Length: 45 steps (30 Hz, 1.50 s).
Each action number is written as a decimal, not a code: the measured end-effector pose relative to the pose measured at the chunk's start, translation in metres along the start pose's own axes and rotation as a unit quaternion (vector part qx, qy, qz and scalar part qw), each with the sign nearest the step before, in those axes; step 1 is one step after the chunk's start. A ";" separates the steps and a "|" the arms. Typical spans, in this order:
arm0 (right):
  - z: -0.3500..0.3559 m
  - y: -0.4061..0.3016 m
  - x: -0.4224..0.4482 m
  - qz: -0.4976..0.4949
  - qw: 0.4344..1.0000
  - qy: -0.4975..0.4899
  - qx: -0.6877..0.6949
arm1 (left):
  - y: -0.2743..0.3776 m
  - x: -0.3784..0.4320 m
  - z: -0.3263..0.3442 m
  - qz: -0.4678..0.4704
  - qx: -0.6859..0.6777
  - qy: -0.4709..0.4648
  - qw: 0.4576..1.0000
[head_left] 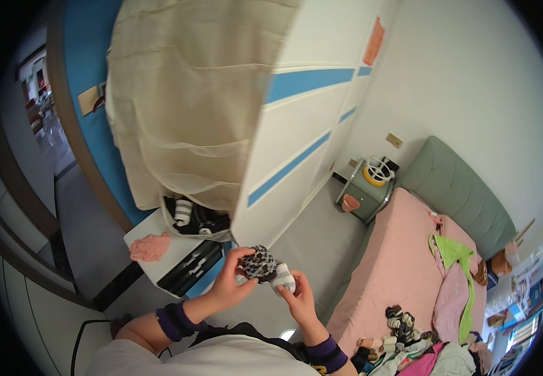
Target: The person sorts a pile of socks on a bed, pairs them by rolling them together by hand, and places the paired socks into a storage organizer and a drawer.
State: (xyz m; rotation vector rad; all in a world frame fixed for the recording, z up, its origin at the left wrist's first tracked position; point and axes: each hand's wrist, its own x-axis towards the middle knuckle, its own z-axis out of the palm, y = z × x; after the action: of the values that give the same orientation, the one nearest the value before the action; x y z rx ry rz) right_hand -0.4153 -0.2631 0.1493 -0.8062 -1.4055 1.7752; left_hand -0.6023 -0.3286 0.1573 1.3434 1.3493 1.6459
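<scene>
My left hand (234, 278) holds a dark, grey-speckled knitted bundle (258, 264) between thumb and fingers. Just beside it, my right hand (298, 292) grips a rolled white sock with grey stripes (283, 278); the two bundles touch or nearly touch. Beyond my left hand hangs a beige fabric organizer with sheer pockets (191, 103). Its lowest pocket (196, 230) holds dark rolled items and a grey-and-white striped one. A crumpled pink cloth (150, 247) lies on a white cabinet top (172, 235) below the organizer.
At the right stands a bed with a pink sheet (370, 286), bearing rolled socks (400, 322), piled clothes (440, 359) and a green cloth (454, 254). A green nightstand (363, 188) stands by the headboard (459, 183). A white wardrobe with blue stripes (299, 122) rises ahead.
</scene>
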 end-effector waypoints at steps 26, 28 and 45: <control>0.159 0.001 0.159 -0.230 0.718 0.031 -0.656 | -0.039 0.090 -0.180 0.163 0.288 0.103 0.938; 0.159 0.004 0.157 -0.201 0.714 0.039 -0.670 | -0.041 0.100 -0.180 0.182 0.307 0.095 0.929; 0.159 0.020 0.145 -0.281 0.643 -0.014 -0.712 | -0.066 0.099 -0.187 0.106 0.594 0.033 0.797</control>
State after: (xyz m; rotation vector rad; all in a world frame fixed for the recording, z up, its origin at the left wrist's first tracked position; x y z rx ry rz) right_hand -0.6286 -0.2282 0.1576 -0.8271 -2.6199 -0.1192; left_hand -0.8178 -0.2806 0.1335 2.1457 2.5303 0.8358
